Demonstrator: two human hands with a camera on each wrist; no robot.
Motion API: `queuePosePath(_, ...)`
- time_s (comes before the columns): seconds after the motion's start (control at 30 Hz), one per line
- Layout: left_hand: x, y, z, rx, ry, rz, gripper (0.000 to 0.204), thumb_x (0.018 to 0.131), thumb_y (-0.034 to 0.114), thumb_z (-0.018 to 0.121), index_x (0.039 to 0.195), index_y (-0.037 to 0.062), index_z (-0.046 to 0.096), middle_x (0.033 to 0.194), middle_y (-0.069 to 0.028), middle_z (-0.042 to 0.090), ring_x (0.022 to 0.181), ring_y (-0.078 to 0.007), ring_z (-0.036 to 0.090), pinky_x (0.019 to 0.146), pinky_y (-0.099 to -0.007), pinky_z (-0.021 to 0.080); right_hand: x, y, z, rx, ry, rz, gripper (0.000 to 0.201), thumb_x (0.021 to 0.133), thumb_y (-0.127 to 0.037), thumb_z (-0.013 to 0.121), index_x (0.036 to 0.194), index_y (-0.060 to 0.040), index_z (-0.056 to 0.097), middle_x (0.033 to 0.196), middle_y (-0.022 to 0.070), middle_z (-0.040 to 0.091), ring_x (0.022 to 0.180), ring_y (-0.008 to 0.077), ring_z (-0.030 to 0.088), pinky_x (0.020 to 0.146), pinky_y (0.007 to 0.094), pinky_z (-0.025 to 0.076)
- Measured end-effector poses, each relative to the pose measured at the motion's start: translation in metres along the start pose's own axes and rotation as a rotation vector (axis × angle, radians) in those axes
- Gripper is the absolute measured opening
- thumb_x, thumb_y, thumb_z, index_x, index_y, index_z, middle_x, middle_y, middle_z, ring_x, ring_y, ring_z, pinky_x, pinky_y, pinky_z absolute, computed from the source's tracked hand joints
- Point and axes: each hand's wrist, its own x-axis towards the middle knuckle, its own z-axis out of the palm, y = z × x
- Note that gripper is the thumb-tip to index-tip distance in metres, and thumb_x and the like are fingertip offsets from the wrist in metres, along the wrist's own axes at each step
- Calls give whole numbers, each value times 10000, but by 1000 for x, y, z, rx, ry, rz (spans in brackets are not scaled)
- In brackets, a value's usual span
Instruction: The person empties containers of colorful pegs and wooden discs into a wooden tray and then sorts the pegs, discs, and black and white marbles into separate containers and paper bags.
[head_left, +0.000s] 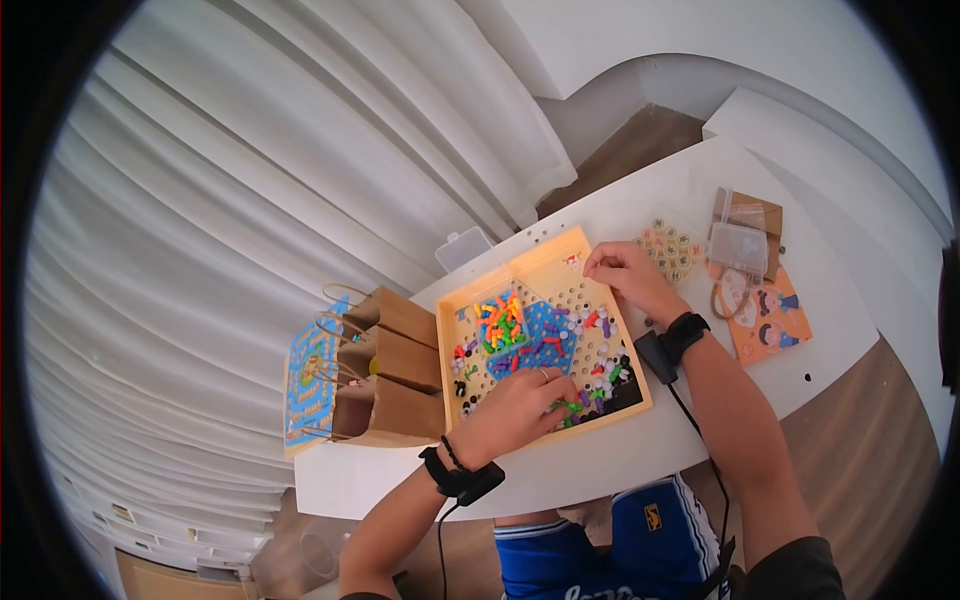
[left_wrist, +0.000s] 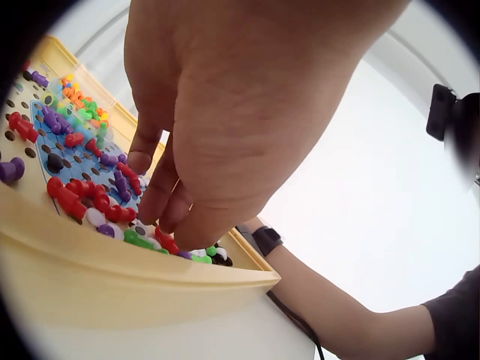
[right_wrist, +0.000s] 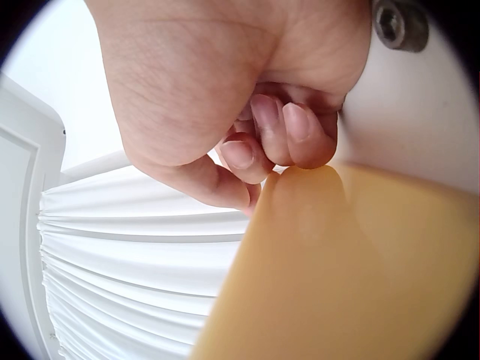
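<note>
My left hand (head_left: 515,410) reaches over the front of a shallow yellow wooden tray (left_wrist: 150,292). Its loosely bent fingers point down among scattered red, purple, green and white pegs in the left wrist view. Near its fingertips lie a green peg (left_wrist: 137,238) and several red pegs (left_wrist: 67,199). Inside the tray a clear box (head_left: 503,325) of bright pegs stands on a blue perforated board (head_left: 540,318). My right hand (head_left: 635,280) is at the tray's far right corner. Three curled fingers (right_wrist: 298,124) rest right at the rim; what lies between thumb and index finger is hidden.
Brown paper bags (head_left: 400,410) stand left of the tray, beside a blue patterned board (head_left: 310,385). Round discs (head_left: 668,245), a clear plastic box (head_left: 738,248) and an orange picture card (head_left: 770,315) lie to the right. A clear container (head_left: 465,247) sits behind the tray.
</note>
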Motion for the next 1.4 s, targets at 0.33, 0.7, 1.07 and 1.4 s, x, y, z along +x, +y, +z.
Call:
queuePosePath(0.33,-2,1,16,219,-7,32,206,854,91,734,1044,40,670,992,-127,677,930,-342,670,845,-436,528,0,-2,0,-28,8,1,112,926,-105,685,886,-1,690,746,-24,633,709,46,539,649,236,412)
queuePosePath(0.7,-5,-10,-5,97,-42,-83,181,869,74,712,1046,51,687,995,-128,680,915,-352,676,798,-445,553,0,0,0,-31,4,-8,96,944,-105,668,901,-21,683,734,-39,603,676,35,512,607,224,387)
queuePosePath(1.07,-6,-7,4,338,-130,34,240,866,137,750,1065,29,670,1045,-120,685,1014,-308,672,919,-412,528,0,0,0,-12,7,-1,106,924,-100,679,884,-2,689,729,-30,608,691,40,515,632,232,389)
queuePosePath(1.4,-2,-29,-28,205,52,-181,177,904,117,714,1059,34,686,961,-148,683,926,-367,666,845,-450,534,-2,-3,0,-2,7,6,105,926,-102,679,891,-3,689,730,-31,610,694,41,520,640,235,399)
